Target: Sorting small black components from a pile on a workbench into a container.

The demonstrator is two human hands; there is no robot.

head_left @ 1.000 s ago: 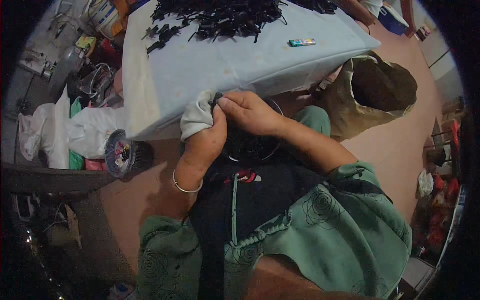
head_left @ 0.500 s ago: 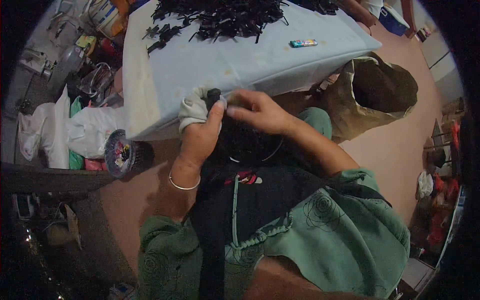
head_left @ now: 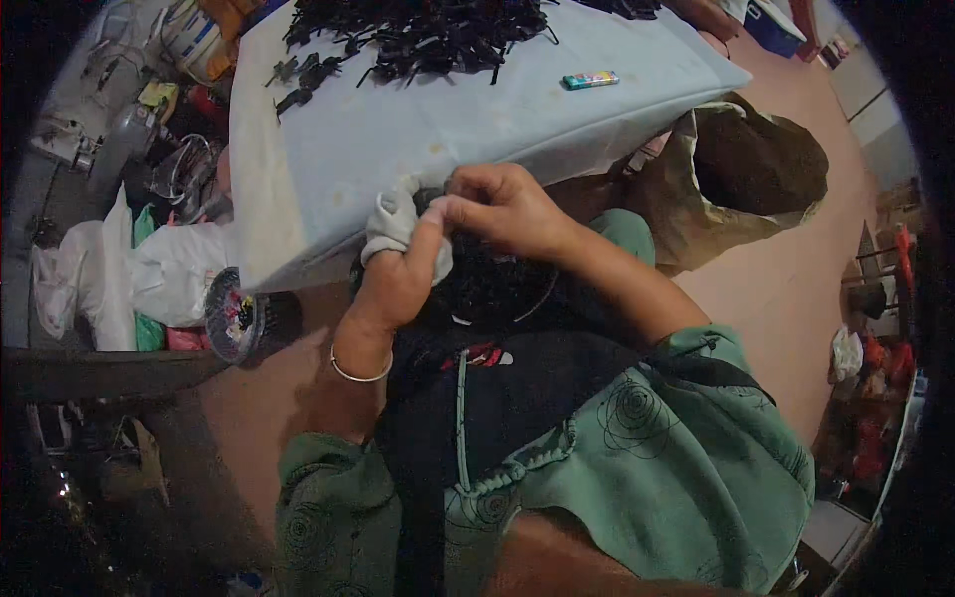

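Observation:
My left hand (head_left: 398,282) grips a small black part (head_left: 430,194) between thumb and fingers, just off the table's near edge. A pale grey cloth (head_left: 390,221) covers the fingers of that hand, while the thumb is bare. From the right, my right hand (head_left: 512,214) closes in a pinch against the part, beside the left thumb tip. What its fingertips hold is too small to make out. Under both hands, in my lap, sits a dark round container (head_left: 492,291) with black contents.
A large pile of black plastic parts (head_left: 428,40) covers the far side of the white-covered table (head_left: 378,129). Near it lies a small colourful packet (head_left: 591,80). An open brown sack (head_left: 686,214) stands at right; a waste basket (head_left: 236,316) and white bags (head_left: 179,269) stand at left.
My right hand, blurred and slightly apart before, has come in to the left thumb and pinches at the black part. The left hand keeps its hold.

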